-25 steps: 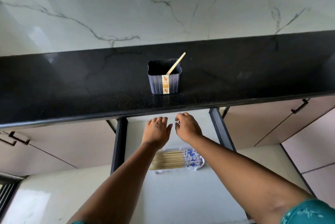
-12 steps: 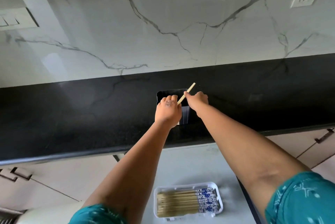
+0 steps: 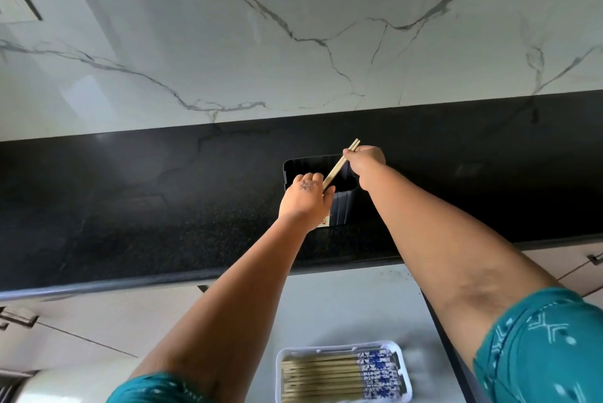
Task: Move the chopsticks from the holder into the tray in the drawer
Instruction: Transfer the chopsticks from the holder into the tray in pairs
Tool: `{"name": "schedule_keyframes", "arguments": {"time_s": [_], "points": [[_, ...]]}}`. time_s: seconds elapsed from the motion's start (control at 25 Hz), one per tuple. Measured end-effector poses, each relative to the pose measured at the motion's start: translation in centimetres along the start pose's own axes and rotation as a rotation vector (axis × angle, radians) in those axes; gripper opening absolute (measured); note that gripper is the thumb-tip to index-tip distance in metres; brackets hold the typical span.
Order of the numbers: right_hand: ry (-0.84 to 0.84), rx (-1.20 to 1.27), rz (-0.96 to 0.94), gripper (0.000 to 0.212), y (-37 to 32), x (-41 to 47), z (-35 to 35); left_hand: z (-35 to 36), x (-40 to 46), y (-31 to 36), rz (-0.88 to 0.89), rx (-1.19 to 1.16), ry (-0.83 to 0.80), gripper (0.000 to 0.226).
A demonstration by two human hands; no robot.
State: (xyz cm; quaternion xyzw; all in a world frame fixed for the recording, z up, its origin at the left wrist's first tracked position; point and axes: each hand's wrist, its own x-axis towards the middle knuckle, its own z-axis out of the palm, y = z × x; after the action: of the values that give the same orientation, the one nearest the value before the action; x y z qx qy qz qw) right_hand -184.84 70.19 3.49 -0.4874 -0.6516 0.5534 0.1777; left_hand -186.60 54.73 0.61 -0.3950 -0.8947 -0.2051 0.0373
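Right hand [image 3: 364, 159] has lifted chopsticks [image 3: 339, 163] above holder [image 3: 341, 206] on black counter [image 3: 130, 206].

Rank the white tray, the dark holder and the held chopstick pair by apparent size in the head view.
1. White plastic tray, largest, though nearest the camera, which inflates it.
2. Dark ribbed plastic holder, partly hidden by the hands.
3. Pale wooden chopstick pair, thinnest and smallest.

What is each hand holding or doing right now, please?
Left hand: grips the holder on its near side.
Right hand: pinches the chopsticks near their upper end.
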Motion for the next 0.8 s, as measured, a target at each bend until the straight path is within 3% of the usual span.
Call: {"name": "schedule_keyframes", "arguments": {"time_s": [0.16, 0.32, 0.4, 0.52, 0.6, 0.72, 0.8], "points": [[-0.051, 0.101, -0.145, 0.023, -2.2, -1.8, -1.0, -1.1, 0.2, 0.8, -0.028, -0.010, 0.007, 0.054], [0.023, 0.044, -0.569, 0.017, -6.5, -8.9, -3.6, -4.2, -0.5, 5.0, -0.133, -0.395, 0.146, 0.075], [0.117, -0.015, -0.801, 0.016, -7.3, -13.6, -5.4, -6.1, -1.4, 7.6, -0.227, -0.642, 0.274, 0.068], [0.141, -0.090, -0.974, 0.015, -6.8, -19.5, -7.2, -8.5, -3.6, 10.6, -0.316, -0.885, 0.372, 0.034], [0.027, -0.167, -0.978, 0.021, -5.0, -21.9, -8.4, -8.5, -6.0, 12.0, -0.353, -1.038, 0.354, 0.020], [-0.152, -0.217, -0.790, 0.045, 0.1, -23.0, -10.4, -6.2, -11.2, 12.6, -0.568, -1.497, 0.288, 0.014], [-0.137, -0.368, -0.679, 0.059, 5.4, -23.3, -10.8, -4.0, -13.9, 12.0, -0.697, -1.661, 0.249, 0.008]]}}
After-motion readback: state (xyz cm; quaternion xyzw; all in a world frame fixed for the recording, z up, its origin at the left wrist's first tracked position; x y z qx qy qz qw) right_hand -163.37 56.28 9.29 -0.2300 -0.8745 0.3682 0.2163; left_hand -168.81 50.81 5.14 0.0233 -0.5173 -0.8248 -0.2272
